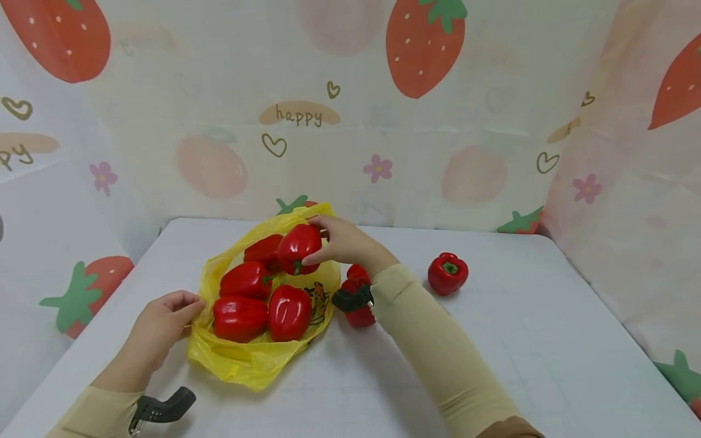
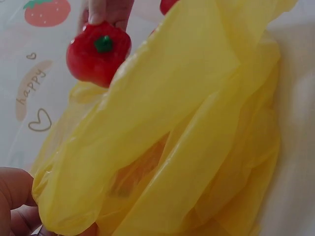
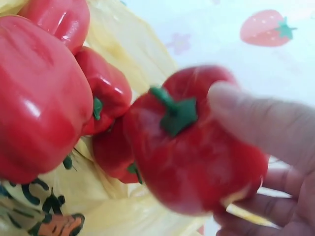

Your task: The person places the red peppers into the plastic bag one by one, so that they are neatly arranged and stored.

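Note:
A yellow plastic bag (image 1: 241, 368) lies spread with its mouth wide, and several red bell peppers (image 1: 239, 319) rest inside it. My left hand (image 1: 164, 322) pinches the bag's left edge between thumb and fingers; the left wrist view shows the folded yellow rim at these fingertips (image 2: 15, 189). Over the far right part of the bag, my right hand (image 1: 347, 243) grips another red bell pepper (image 1: 299, 246). Its green stem (image 3: 178, 115) faces the right wrist camera, with the thumb across its top and the other fingers partly hidden behind it.
On the white table (image 1: 493, 365), a red bell pepper (image 1: 448, 274) stands to the right, stem up. More red pepper (image 1: 361, 317) shows beside the bag, partly covered by my right forearm and wrist camera (image 1: 350, 299). A strawberry-print curtain (image 1: 411, 201) hangs behind the table.

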The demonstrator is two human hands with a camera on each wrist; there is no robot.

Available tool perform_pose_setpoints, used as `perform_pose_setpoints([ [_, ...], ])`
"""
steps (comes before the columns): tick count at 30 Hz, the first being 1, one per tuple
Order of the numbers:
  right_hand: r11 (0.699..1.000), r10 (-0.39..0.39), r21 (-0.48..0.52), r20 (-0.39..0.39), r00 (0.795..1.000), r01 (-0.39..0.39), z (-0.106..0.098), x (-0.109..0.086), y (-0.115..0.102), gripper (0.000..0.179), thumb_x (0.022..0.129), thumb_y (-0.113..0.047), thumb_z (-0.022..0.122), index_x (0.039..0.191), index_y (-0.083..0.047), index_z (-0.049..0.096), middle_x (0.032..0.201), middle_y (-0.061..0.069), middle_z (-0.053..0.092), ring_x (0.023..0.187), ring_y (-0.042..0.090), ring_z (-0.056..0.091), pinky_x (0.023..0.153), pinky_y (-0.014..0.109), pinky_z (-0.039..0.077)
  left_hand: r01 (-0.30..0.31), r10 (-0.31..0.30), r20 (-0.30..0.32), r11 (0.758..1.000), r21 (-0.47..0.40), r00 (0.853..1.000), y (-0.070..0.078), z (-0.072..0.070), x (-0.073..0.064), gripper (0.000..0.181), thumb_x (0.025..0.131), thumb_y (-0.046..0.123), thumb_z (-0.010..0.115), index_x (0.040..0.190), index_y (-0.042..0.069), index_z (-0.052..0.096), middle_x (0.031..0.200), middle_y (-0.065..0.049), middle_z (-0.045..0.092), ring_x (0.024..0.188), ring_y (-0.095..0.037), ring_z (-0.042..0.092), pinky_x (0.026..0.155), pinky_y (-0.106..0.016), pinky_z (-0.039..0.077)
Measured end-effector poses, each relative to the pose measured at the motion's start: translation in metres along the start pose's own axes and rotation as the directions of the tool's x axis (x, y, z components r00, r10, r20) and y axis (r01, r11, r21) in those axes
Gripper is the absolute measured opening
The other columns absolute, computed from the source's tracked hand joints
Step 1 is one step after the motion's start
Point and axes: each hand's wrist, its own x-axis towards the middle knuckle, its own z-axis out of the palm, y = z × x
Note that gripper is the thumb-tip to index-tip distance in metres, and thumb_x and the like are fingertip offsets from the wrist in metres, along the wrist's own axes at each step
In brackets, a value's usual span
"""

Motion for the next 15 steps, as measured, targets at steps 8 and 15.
perform_pose_setpoints([
  [8,0.991,0.083,-0.107,0.000,0.997,-0.082,0.012,0.015,-0.008,0.083,0.068,-0.029,0.080,0.138,-0.014,0.037,0.126,0.002,0.048,0.109,0.018,0.046,0.084,0.031,0.050,-0.021,0.021,-0.005,1.000,0.001,1.000,-0.001,-0.001,-0.001,0.043,0.093,0.039,0.048,0.117,0.003,0.051,0.115,-0.014,0.051,0.099,-0.025,0.049,0.079,-0.030,0.053],
  [15,0.984,0.137,-0.114,0.013,0.990,-0.135,0.020,0.019,-0.011,0.082,0.068,-0.028,0.080,0.137,-0.015,0.037,0.122,0.002,0.050,0.105,0.018,0.047,0.084,0.033,0.050,-0.018,0.018,-0.009,1.000,0.002,1.000,0.000,-0.001,-0.002,0.042,0.093,0.038,0.049,0.116,0.003,0.052,0.114,-0.014,0.052,0.098,-0.024,0.050,0.079,-0.029,0.053],
])
